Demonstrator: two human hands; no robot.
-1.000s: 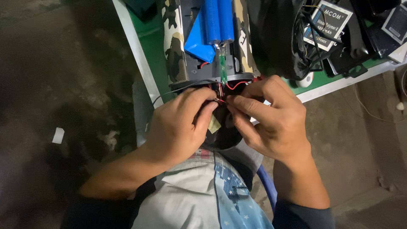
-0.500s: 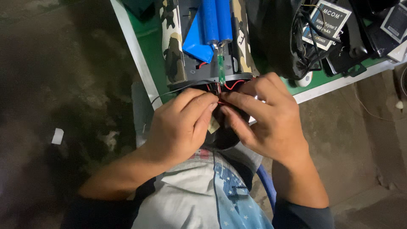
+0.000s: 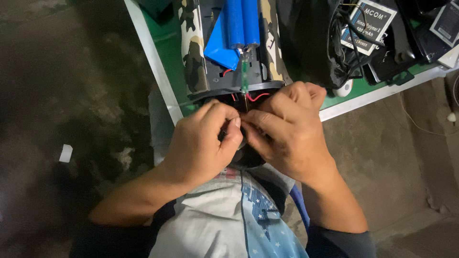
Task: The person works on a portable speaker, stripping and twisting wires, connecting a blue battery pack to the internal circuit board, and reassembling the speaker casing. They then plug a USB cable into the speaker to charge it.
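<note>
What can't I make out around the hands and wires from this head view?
- What the left hand and right hand pinch: covered by their fingers.
- Ends of the red wire: hidden under the right hand.
- Upper ends of the blue cells: cut by the top edge.

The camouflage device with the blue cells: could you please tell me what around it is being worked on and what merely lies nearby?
Worked on: left hand, right hand, red wires, camouflage device, blue cells.
Lying about: black bag, boxed battery pack, white scrap.
</note>
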